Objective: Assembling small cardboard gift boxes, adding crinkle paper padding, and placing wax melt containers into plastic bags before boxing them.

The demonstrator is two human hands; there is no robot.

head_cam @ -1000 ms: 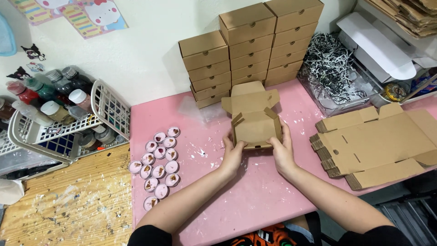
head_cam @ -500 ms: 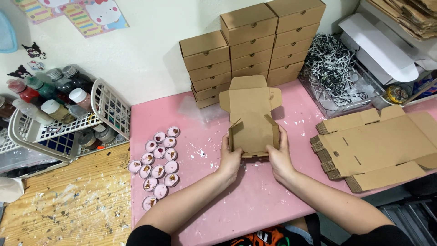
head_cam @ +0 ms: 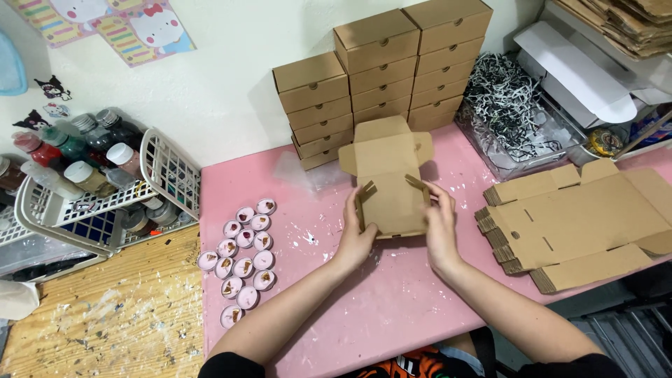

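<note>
At nine o'clock, small round pink tealight candles [head_cam: 243, 260] lie in rows beside a white plastic basket of paint bottles [head_cam: 105, 203]. At centre, the left hand [head_cam: 355, 238] and right hand [head_cam: 441, 227] press the side walls of a half-folded brown cardboard mailer box [head_cam: 389, 185] upright on the pink table [head_cam: 378, 308], lid flap open towards twelve. At three o'clock, a stack of flat unfolded cardboard blanks [head_cam: 581, 224] lies within reach.
</note>
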